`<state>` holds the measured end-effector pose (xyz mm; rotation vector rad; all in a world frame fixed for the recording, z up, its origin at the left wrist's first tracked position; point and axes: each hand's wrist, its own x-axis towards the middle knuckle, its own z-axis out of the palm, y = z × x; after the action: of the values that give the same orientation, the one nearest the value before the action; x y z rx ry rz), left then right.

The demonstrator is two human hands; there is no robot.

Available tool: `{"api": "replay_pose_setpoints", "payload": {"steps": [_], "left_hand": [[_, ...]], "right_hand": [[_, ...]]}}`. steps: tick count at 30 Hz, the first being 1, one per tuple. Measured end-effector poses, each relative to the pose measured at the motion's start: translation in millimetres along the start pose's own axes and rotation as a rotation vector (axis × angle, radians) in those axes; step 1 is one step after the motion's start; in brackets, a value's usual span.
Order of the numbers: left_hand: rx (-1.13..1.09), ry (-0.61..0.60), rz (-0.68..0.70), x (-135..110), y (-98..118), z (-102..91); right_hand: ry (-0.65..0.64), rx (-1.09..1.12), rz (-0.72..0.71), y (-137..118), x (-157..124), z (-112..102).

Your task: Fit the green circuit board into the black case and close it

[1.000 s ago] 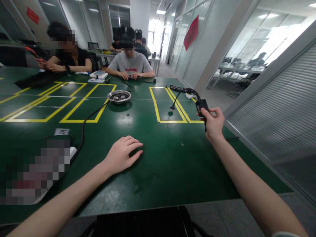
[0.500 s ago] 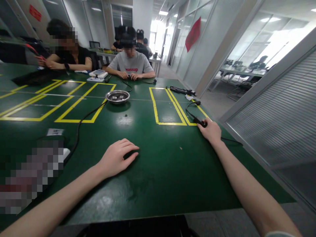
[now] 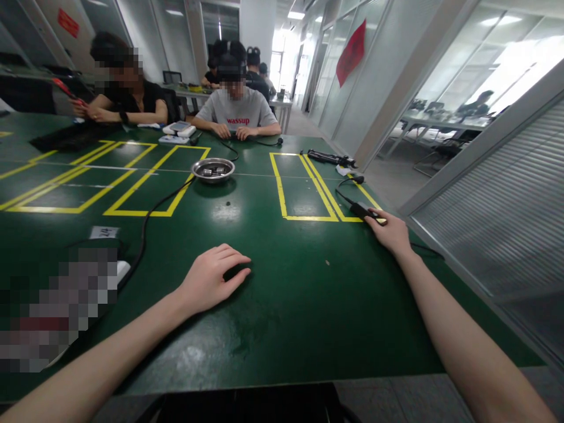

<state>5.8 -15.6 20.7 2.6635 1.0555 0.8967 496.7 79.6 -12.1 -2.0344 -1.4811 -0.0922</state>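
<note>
My left hand (image 3: pixel 215 276) rests on the green table (image 3: pixel 282 329), palm down, fingers stretched forward and thumb apart, with nothing in it. Out at the right side of the table, my right hand (image 3: pixel 392 232) has its thumb and fingers around the near end of a slim black block with a cord (image 3: pixel 362 211). The block lies low over a yellow tape line, and my fingers cover part of it. From its far end a thin black cord curves to a dark plug-like end (image 3: pixel 358 180). Another stretch of cable (image 3: pixel 427 251) shows to the right of my wrist.
A steel bowl (image 3: pixel 213 170) holds small metal parts. Yellow tape rectangles (image 3: pixel 308 218) mark the table. A folded black tripod-like item (image 3: pixel 330 158) lies at the far right. A black cable (image 3: pixel 144 235) runs along the left, beside a blurred item (image 3: pixel 66 311). Two people sit across the table.
My right hand has shifted slightly right, and more of the black block shows beyond my fingers. My left hand stays in place. The whole view has turned a little.
</note>
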Motion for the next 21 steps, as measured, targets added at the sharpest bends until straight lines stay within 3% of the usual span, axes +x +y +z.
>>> {"api": "replay_pose_setpoints", "payload": {"steps": [11,21], "left_hand": [[-0.015,-0.024,-0.001,-1.9,0.2,3.2],[-0.024,-0.032,-0.012,-2.3,-0.4,3.0]], "right_hand": [[0.028,0.019,-0.03,-7.0,-3.8,-3.6],[0.1,0.001,0.167,2.9,2.5,-2.8]]}}
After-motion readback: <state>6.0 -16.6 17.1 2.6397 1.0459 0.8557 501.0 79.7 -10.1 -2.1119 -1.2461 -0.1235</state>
